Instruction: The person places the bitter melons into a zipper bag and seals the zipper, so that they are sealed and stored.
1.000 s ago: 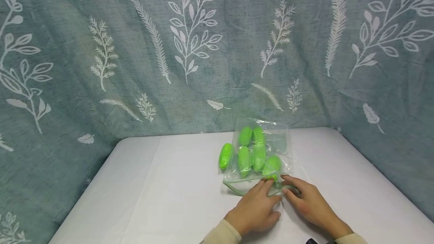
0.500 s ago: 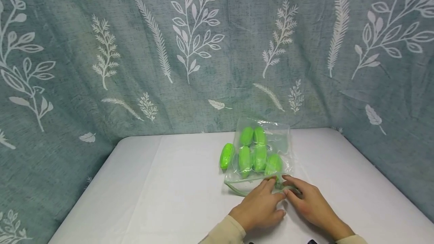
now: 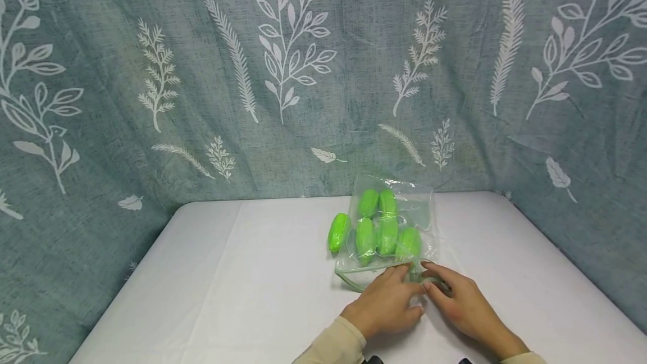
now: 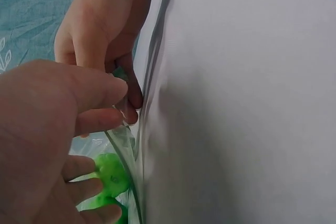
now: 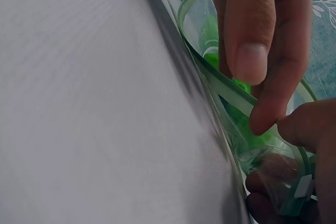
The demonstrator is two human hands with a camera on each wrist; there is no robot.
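Observation:
A clear zip bag (image 3: 422,249) with a green-edged mouth lies on the table, its opening toward me. Inside are several bright green oblong pieces (image 3: 388,235); their exact kind is unclear. One more green piece (image 3: 338,232) lies outside, by the bag's left side. My left hand (image 3: 386,302) is at the mouth, its fingers extended over the opening and thumb apart. My right hand (image 3: 460,299) pinches the right end of the mouth; in the right wrist view its fingers show through the plastic, near a white slider (image 5: 304,186).
A white-covered table (image 3: 263,274) extends mostly to the left of the bag. Behind it hangs a blue-green curtain (image 3: 354,100) with white leaf prints, also flanking both sides.
My left hand has shifted slightly right, toward the right hand. The green piece nearest the mouth sits a little farther inside the bag. My right hand keeps its place.

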